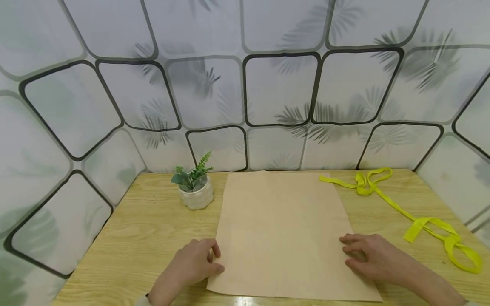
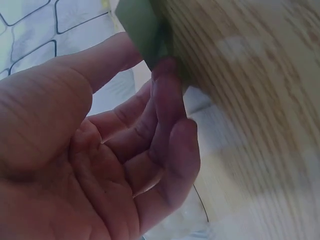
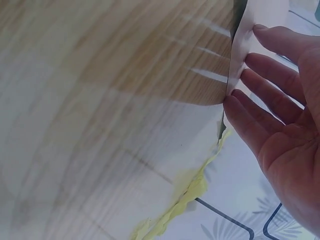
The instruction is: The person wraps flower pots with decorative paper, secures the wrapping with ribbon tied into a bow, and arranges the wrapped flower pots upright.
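A large sheet of brown paper (image 1: 283, 229) lies flat on the table. At its left edge, near the front corner, my left hand (image 1: 195, 261) touches it with thumb and fingertips. The left wrist view shows that hand (image 2: 125, 145) with its fingers loosely bent beside the sheet's edge. On the opposite edge rests my right hand (image 1: 373, 257), its thumb and fingertips on the paper. From the right wrist, the fingers of that hand (image 3: 280, 110) look nearly straight against the sheet's edge.
A tangled yellow ribbon (image 1: 398, 207) stretches along the right side of the wooden table (image 1: 145, 225). Behind the left hand stands a small plant in a white pot (image 1: 197, 197), close to the paper. A patterned wall (image 1: 281, 89) borders the table's back.
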Demonstrator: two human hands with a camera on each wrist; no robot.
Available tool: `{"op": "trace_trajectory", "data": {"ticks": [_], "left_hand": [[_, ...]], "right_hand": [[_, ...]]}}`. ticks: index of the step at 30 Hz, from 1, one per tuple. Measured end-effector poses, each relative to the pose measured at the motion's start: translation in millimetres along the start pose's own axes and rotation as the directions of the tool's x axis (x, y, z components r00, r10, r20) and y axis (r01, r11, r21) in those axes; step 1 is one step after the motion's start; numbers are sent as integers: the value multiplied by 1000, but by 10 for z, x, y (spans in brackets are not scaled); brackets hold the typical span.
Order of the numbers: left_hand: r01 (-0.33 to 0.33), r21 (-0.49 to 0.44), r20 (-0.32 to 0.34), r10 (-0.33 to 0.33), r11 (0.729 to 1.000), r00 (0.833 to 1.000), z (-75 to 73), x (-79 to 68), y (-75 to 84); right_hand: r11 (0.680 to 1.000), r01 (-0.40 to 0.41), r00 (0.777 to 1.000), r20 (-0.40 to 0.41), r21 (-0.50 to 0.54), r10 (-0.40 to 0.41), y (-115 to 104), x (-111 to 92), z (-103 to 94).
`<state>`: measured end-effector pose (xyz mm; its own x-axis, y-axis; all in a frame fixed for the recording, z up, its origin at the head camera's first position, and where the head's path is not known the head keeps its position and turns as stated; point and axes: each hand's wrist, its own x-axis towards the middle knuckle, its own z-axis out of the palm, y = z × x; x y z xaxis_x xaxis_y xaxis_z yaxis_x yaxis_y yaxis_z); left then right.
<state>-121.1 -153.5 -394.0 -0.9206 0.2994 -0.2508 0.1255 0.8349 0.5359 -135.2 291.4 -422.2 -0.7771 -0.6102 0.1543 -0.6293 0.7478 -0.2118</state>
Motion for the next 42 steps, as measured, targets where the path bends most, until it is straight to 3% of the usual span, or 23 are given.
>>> {"op": "trace_trajectory", "data": {"ticks": [6, 9, 11, 14, 16, 21, 25, 29, 33, 37, 42], "left_hand": [[3, 86, -51, 2, 996, 999, 36, -29, 82], [-33, 143, -71, 43, 989, 997, 52, -11, 139], [-94, 198, -69, 109, 976, 992, 59, 32, 170], [-204, 234, -5, 211, 951, 978, 54, 129, 197], [-251, 227, 64, 243, 941, 968, 47, 185, 196], [-191, 192, 189, 155, 963, 970, 46, 258, 205], [-164, 191, 199, 125, 968, 972, 57, 277, 218], [-169, 199, 197, 129, 965, 972, 66, 284, 222], [-168, 220, 177, 130, 961, 976, 80, 278, 224], [-164, 238, 156, 129, 957, 979, 87, 276, 218], [-177, 231, 158, 143, 957, 977, 83, 284, 213]], "right_hand": [[1000, -20, 999, 43, 1, 20, 13, -2, -15], [1000, -19, 999, 49, -1, 19, 22, -8, -24], [1000, -16, 999, 50, 0, 16, 25, -6, -28], [1000, -11, 999, 46, 4, 11, 24, 8, -31], [1000, -4, 999, 34, 1, 4, 21, 18, -28], [999, 20, 999, -24, -45, -21, 22, 5, -4], [998, 12, 999, -51, -56, -15, 25, -16, -3], [999, -7, 999, -43, 45, 9, 61, 51, -73], [997, -38, 992, -121, 61, 46, 263, 219, -177], [992, -92, 973, -221, -82, 72, 629, 434, -274], [970, -165, 978, -156, -179, 137, 1072, 645, -359]]}}
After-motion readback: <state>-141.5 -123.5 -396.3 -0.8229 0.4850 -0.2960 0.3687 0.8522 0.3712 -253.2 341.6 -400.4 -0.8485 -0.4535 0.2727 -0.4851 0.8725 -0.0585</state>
